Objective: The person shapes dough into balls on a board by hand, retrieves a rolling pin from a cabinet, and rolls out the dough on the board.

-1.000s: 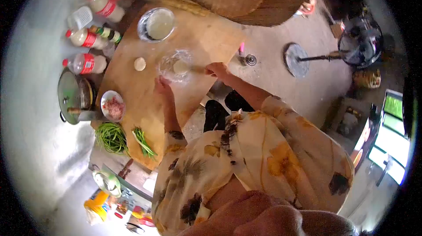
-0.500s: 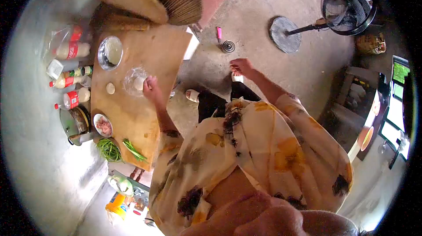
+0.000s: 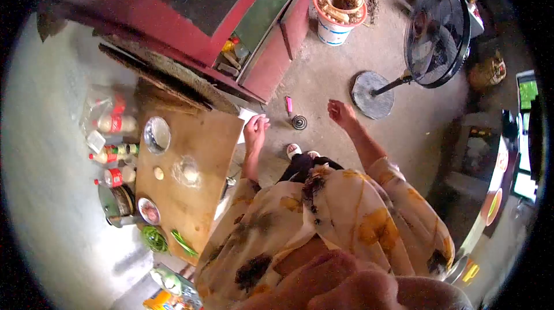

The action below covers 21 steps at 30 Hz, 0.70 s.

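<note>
My left hand is in the air just past the edge of the wooden table, fingers loosely bent, with nothing visible in it. Over the floor, my right hand hangs with relaxed fingers and holds nothing I can see. A pale dough lump rests on a floured patch of the table. Beside it is a smaller dough piece. Along the far side stand a metal bowl with pale contents and a bowl of pink minced meat. Green vegetable bundles lie at the table's end.
Bottles and a lidded pot line the wall. A standing fan, a bucket, a pink-handled item and a black coil are on the floor. A red cabinet stands ahead.
My left hand has left the dough and moved off the table edge. My right hand has shifted slightly right. The view has tilted up, bringing the red cabinet in.
</note>
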### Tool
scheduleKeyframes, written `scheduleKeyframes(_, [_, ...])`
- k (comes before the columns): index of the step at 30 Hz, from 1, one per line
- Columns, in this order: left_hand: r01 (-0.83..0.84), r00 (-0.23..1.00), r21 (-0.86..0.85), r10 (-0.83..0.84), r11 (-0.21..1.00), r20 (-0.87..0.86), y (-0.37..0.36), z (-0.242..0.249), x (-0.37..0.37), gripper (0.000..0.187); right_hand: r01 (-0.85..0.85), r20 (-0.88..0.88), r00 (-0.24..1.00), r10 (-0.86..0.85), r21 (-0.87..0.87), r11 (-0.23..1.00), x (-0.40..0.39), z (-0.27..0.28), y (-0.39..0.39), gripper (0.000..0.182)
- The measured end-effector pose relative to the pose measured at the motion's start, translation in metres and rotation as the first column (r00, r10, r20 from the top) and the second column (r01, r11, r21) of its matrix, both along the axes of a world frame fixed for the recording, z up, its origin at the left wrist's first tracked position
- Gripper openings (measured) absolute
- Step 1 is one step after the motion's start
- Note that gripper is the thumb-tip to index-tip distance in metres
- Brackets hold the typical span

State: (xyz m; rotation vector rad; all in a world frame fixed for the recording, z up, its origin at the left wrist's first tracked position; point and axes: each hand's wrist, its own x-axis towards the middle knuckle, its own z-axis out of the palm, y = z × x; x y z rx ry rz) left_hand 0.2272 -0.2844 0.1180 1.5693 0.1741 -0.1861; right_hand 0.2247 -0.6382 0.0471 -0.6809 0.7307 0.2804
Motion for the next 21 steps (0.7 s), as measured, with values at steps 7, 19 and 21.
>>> scheduleKeyframes(7, [-0.074,0.997,-0.084,0.074,0.994,-0.005,-0.018,0.014,0.049,0.023,-0.056,0.083,0.995,0.058,-0.021,0.998,0.120,0.042,0.022,0.022])
scheduleKeyframes(19, [-0.378,0.913,-0.101,0.353,0.920,-0.203,-0.061,-0.015,0.113,0.027,-0.125,0.217,0.643,0.735,-0.917,0.380,0.461,0.069,0.055,0.009])
scheduleKeyframes(21, [-0.455,0.873,-0.178,0.398,0.873,-0.281,-0.073,-0.044,0.127,0.026,-0.230,0.134,0.663,0.737,-0.900,0.371,0.503,0.079,0.064,0.009])
